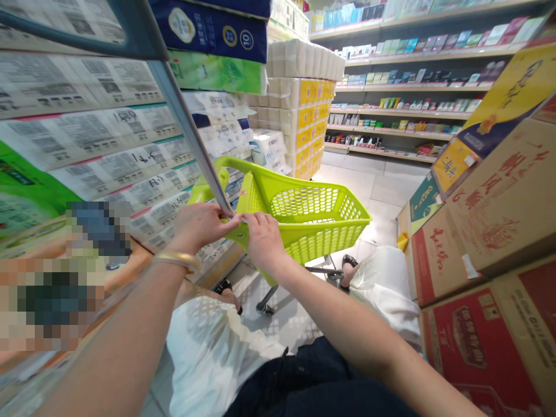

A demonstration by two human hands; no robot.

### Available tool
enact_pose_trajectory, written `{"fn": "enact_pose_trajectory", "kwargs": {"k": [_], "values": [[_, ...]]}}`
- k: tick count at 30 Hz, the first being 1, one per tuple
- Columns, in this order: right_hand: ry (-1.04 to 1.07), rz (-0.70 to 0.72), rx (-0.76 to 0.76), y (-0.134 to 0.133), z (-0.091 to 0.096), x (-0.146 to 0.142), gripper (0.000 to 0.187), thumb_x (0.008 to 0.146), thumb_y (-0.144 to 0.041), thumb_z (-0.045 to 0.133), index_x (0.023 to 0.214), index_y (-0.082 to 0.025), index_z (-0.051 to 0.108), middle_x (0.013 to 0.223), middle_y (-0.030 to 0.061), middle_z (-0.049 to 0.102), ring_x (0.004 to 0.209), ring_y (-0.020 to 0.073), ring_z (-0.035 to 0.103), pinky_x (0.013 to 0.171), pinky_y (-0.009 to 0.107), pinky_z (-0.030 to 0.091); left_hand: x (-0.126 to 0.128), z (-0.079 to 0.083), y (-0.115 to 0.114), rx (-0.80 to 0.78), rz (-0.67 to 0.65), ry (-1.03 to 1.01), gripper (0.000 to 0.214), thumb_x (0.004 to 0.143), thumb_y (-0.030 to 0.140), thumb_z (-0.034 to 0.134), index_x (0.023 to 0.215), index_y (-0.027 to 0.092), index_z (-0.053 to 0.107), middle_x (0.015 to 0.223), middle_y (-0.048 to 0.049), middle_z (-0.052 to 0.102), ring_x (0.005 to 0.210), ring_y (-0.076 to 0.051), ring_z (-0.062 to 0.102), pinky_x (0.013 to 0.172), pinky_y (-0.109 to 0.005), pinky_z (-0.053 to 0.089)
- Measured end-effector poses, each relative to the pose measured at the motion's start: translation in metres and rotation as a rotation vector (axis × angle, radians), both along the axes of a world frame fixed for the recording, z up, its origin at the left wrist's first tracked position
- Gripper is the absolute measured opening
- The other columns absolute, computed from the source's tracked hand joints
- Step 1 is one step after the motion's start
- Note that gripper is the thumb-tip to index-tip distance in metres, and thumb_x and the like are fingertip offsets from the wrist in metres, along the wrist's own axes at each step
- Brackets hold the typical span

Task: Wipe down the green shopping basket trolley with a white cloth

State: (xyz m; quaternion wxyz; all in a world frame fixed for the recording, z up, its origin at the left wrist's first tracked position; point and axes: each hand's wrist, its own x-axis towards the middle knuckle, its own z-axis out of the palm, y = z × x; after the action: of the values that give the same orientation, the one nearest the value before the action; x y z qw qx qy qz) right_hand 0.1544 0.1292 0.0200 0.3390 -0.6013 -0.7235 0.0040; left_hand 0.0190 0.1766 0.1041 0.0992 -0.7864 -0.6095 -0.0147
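A lime-green plastic shopping cart [324, 246] with a perforated basket stands in front of me. A grey metal pole [191, 127] slants from a dark, curved plastic piece [143, 35] at upper left down to the cart's near end. My left hand [202, 225], with a gold bangle [176, 260] on its wrist, is closed around the pole's lower end. Beside it, my right hand [264, 240] is closed over the cart's near edge, fingers curled down. The two hands' thumbs nearly meet. How the pole joins the cart is hidden behind my fingers.
Packs of paper goods [108, 133] are stacked on the left, with a yellow-and-white stack [304, 127] beyond. Cardboard boxes [490, 208] line the right side. Shelves [403, 84] of small boxed and bottled goods stand at the back. Tiled floor [347, 168] lies beyond the cart.
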Motion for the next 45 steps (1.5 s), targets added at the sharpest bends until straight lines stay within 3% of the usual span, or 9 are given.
{"fn": "enact_pose_trajectory", "kwargs": {"k": [5,13,17,22,28,32,35,42,45], "values": [[-0.058,0.023,0.041,-0.003,-0.008,0.015,0.040,0.094,-0.014,0.044,0.132,-0.021,0.055,0.121,0.0094,0.062,0.109,0.0241,0.051,0.097,0.037,0.041,0.000,0.000,0.000,-0.006,0.016,0.002,0.070,0.078,0.076,0.033,0.095,0.027,0.080,0.090,-0.0099,0.078,0.090,-0.031,0.069,0.067,-0.033,0.042],[-0.091,-0.175,0.020,-0.005,-0.053,0.090,0.043,0.089,-0.005,0.042,0.125,-0.019,0.061,0.117,0.0128,0.063,0.107,0.0255,0.051,0.097,0.038,0.038,-0.001,-0.001,0.001,-0.003,0.020,-0.002,0.067,0.078,0.076,0.036,0.093,0.027,0.080,0.086,-0.0090,0.078,0.087,-0.030,0.070,0.065,-0.032,0.041],[-0.108,-0.225,0.015,-0.008,-0.064,0.113,0.046,0.086,-0.002,0.041,0.124,-0.018,0.062,0.116,0.0125,0.064,0.108,0.0256,0.051,0.099,0.037,0.036,0.000,-0.001,0.001,-0.009,0.016,0.008,0.068,0.078,0.075,0.036,0.093,0.026,0.080,0.088,-0.0094,0.078,0.087,-0.029,0.070,0.064,-0.031,0.040],[-0.043,-0.266,-0.035,-0.005,-0.052,0.093,0.040,0.086,-0.003,0.043,0.118,-0.016,0.064,0.114,0.0130,0.064,0.105,0.0263,0.052,0.096,0.038,0.038,0.000,-0.001,0.002,-0.019,0.012,0.012,0.070,0.078,0.077,0.034,0.094,0.027,0.080,0.088,-0.0105,0.077,0.087,-0.031,0.069,0.064,-0.032,0.040],[-0.008,-0.089,0.012,-0.001,-0.024,0.033,0.042,0.087,-0.007,0.046,0.124,-0.020,0.061,0.118,0.0113,0.062,0.106,0.0254,0.051,0.096,0.038,0.039,0.001,0.001,0.000,-0.014,0.015,0.033,0.069,0.080,0.075,0.033,0.093,0.026,0.080,0.090,-0.0101,0.078,0.089,-0.030,0.069,0.065,-0.031,0.040],[-0.030,-0.046,0.024,-0.003,-0.022,0.030,0.045,0.088,-0.006,0.043,0.127,-0.021,0.059,0.122,0.0104,0.061,0.108,0.0244,0.051,0.097,0.036,0.039,0.000,0.000,-0.001,-0.011,0.012,0.016,0.067,0.080,0.075,0.034,0.095,0.028,0.080,0.090,-0.0093,0.078,0.089,-0.029,0.069,0.065,-0.031,0.040],[-0.062,-0.060,0.021,-0.005,-0.034,0.054,0.045,0.088,-0.006,0.044,0.128,-0.020,0.059,0.121,0.0106,0.062,0.109,0.0245,0.051,0.098,0.036,0.038,-0.002,-0.001,0.000,-0.009,0.010,-0.004,0.068,0.079,0.076,0.035,0.095,0.027,0.080,0.089,-0.0098,0.078,0.088,-0.030,0.070,0.065,-0.033,0.040],[-0.150,-0.255,0.023,-0.012,-0.072,0.140,0.045,0.086,-0.003,0.040,0.122,-0.017,0.063,0.114,0.0126,0.064,0.106,0.0257,0.051,0.097,0.037,0.037,-0.005,-0.002,0.005,-0.003,0.023,-0.028,0.068,0.077,0.077,0.036,0.093,0.028,0.080,0.088,-0.0089,0.077,0.086,-0.030,0.069,0.065,-0.032,0.039],[-0.160,-0.297,0.039,-0.015,-0.080,0.159,0.044,0.084,-0.001,0.040,0.118,-0.017,0.064,0.111,0.0118,0.064,0.107,0.0251,0.051,0.099,0.036,0.036,-0.007,0.000,0.003,-0.004,0.010,-0.017,0.068,0.078,0.077,0.036,0.093,0.027,0.080,0.087,-0.0088,0.077,0.085,-0.028,0.067,0.063,-0.031,0.037]]}}
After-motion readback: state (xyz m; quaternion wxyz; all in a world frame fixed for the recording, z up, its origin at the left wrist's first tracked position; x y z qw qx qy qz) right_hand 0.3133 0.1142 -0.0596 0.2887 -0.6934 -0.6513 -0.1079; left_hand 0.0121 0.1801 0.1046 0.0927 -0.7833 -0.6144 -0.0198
